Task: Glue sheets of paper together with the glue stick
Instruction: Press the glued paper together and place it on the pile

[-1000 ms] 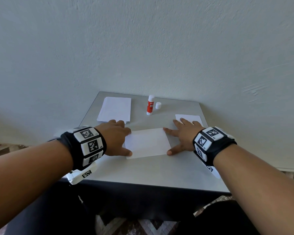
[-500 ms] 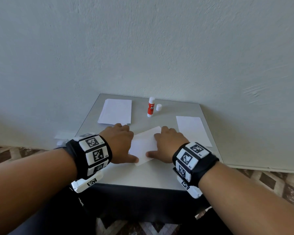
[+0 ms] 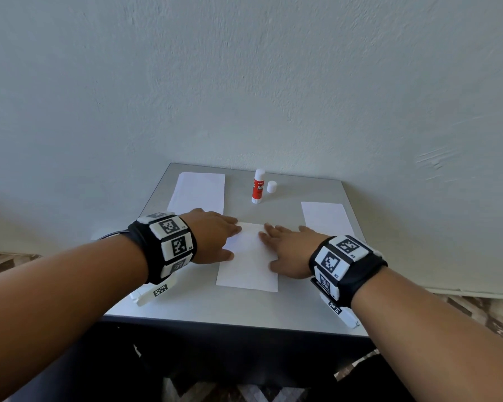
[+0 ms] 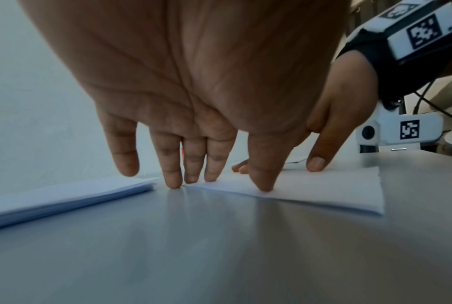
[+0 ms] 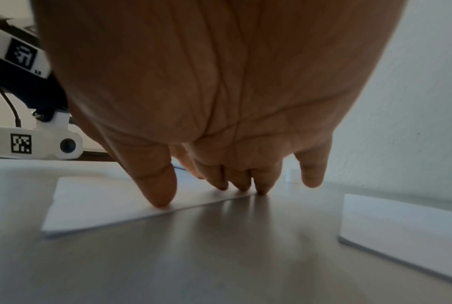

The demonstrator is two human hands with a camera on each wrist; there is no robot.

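Left grip [image 3: 215, 237]: fingers spread — pressing sheet [image 3: 249, 265] at its left edge
Right grip [image 3: 288, 252]: spread, pressing right edge
Glue stick [image 3: 258, 187]: upright — counter [image 3: 215, 306] back edge

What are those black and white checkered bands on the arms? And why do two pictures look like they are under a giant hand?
Those bands are markers that hold small cameras. The picture from the head looks down at the table. The other two come from wrist cameras, so each hand looks huge. The left hand and right hand press flat on the middle paper. Nothing is gripped. A paper stack lies at the left, another paper at the right. The glue stick stands at the back, its cap beside it.
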